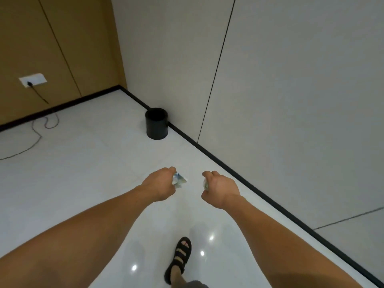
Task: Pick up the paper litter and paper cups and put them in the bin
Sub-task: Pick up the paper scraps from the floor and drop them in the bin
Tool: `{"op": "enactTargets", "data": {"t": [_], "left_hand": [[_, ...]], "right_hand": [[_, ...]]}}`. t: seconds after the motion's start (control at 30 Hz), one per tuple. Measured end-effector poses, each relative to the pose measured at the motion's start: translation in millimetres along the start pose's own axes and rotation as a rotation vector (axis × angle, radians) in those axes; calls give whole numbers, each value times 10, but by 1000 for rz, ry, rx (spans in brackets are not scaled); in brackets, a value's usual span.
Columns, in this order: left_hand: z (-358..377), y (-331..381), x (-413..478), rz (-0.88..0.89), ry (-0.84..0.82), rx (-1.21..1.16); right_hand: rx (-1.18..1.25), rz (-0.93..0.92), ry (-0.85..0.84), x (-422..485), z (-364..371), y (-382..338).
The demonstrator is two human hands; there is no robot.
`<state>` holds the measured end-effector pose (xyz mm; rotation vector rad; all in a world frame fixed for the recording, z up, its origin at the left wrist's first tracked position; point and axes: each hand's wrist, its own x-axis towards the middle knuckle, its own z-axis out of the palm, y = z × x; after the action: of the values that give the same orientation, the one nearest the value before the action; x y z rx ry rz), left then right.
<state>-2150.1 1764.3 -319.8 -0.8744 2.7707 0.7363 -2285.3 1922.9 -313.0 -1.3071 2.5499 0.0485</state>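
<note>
A black round bin (156, 123) stands on the white floor against the grey wall, ahead of me. My left hand (159, 183) grips a crumpled piece of printed paper (180, 180) that sticks out to the right of its fingers. My right hand (220, 189) is curled round another crumpled paper (205, 183), of which only a small edge shows. Both hands are held out in front of me, well short of the bin and above the floor.
A black skirting (228, 169) runs along the grey wall on the right. A cable (35, 129) trails over the floor from a wall socket (32, 80) at the far left. My sandalled foot (179, 258) is on the glossy floor below.
</note>
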Motion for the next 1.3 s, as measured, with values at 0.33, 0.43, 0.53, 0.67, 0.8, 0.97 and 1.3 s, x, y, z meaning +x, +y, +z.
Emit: {"op": "enactTargets", "data": {"t": [0.33, 0.43, 0.53, 0.67, 0.8, 0.97, 1.3], "left_hand": [[-972, -722, 1305, -174, 119, -15], [-1108, -958, 1575, -197, 100, -39], [-1307, -1316, 1928, -230, 118, -78], [-1566, -1878, 2457, -248, 116, -92], [-1932, -2354, 3092, -227, 79, -88], [-2452, -2672, 3852, -168, 65, -73], [-2967, -2869, 5626, -114, -17, -64]], "right_hand": [[-31, -202, 33, 2019, -587, -423], [-44, -227, -7, 2459, -664, -584], [-58, -267, -22, 3007, -722, -819], [-64, -284, -23, 3782, -837, -1213], [-48, -261, -26, 4513, -994, -1528], [15, -192, -15, 5281, -1243, -1694], [40, -126, -16, 7014, -1478, -1518]]}}
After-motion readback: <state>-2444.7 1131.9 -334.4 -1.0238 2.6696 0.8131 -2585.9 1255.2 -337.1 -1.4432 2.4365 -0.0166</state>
